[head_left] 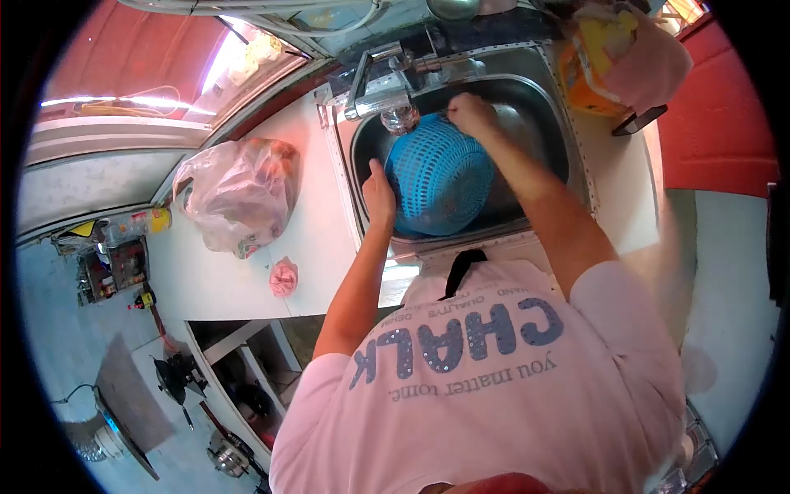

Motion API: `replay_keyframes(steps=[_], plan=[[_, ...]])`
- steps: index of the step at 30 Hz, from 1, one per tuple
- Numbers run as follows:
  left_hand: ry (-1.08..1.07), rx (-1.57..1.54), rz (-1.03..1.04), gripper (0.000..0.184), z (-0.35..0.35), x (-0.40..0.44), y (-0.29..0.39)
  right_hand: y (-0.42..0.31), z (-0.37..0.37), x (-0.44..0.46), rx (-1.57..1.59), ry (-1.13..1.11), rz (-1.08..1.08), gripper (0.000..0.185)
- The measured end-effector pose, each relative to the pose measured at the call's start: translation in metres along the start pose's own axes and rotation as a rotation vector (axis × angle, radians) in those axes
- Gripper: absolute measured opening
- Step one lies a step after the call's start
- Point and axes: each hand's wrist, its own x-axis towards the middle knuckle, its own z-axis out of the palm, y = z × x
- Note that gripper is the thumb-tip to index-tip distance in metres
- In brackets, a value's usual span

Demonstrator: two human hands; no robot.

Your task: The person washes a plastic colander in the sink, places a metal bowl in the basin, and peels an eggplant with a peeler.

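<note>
A blue plastic colander (442, 177) is tilted in the steel sink (539, 123), its perforated outside towards me. My left hand (379, 194) presses against its left side with the thumb up; the other fingers are mostly hidden. At the far rim, my right hand (471, 114) is closed on the colander's edge. The tap (400, 115) stands over the sink's far left corner, its clear spout end close to the colander. What the colander holds, if anything, is hidden.
Left of the sink, a plastic bag (243, 193) with things inside and a crumpled pink piece (283, 278) lie on the white counter (197, 288). At the right back stands an orange container (588, 70) with a pink cloth (654, 66) over it. Shelves (255, 354) sit below the counter.
</note>
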Motion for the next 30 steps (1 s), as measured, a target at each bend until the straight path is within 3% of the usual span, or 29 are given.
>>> replay_keyframes(steps=[2,4,5,8,9,10,12,14,16,18,21,24,27,29,30], plan=[[-0.032,-0.104,0.012,0.068,0.005,0.014,-0.001,0.004,0.006,0.000,0.040,-0.011,-0.011,0.019],[-0.063,-0.064,0.042,0.066,0.002,0.029,0.016,-0.033,0.015,-0.018,-0.032,0.163,-0.251,0.018],[-0.179,-0.180,0.153,0.058,-0.004,0.027,0.040,-0.066,-0.003,-0.044,-0.071,0.157,-0.225,0.017],[-0.236,-0.022,0.110,0.051,0.006,0.032,0.018,-0.040,0.020,-0.028,0.221,0.173,-0.337,0.019],[-0.171,-0.037,0.157,0.043,0.009,0.029,-0.001,-0.015,0.022,-0.012,0.327,0.197,-0.304,0.018],[-0.162,-0.098,0.114,0.042,0.008,0.026,-0.006,-0.006,0.001,-0.013,0.144,0.060,-0.071,0.020],[-0.154,-0.210,0.026,0.040,0.003,0.018,-0.008,0.032,0.019,0.004,0.024,0.037,0.086,0.021],[-0.140,-0.275,0.003,0.037,0.003,0.019,-0.001,0.037,0.030,0.011,0.008,0.024,0.070,0.020],[-0.094,-0.169,-0.012,0.037,0.003,0.024,0.001,-0.033,-0.004,-0.033,0.084,0.173,-0.063,0.020],[-0.118,-0.272,-0.042,0.038,0.008,0.033,-0.015,-0.051,0.022,-0.053,0.010,0.342,-0.434,0.017],[-0.091,-0.298,-0.086,0.040,0.009,0.034,-0.013,-0.045,0.028,-0.063,0.175,0.312,-0.495,0.016],[-0.123,-0.268,-0.055,0.042,0.009,0.033,-0.014,-0.005,0.008,-0.033,0.047,0.213,-0.033,0.011],[-0.083,-0.234,-0.078,0.043,0.016,0.052,-0.028,-0.008,0.028,-0.047,0.206,0.352,-0.095,0.010],[-0.102,-0.327,-0.131,0.044,0.016,0.059,-0.039,-0.040,0.045,-0.083,0.283,0.419,-0.428,0.012],[-0.163,-0.428,-0.163,0.045,0.016,0.065,-0.048,-0.059,0.044,-0.106,0.607,0.088,-0.209,0.017]])
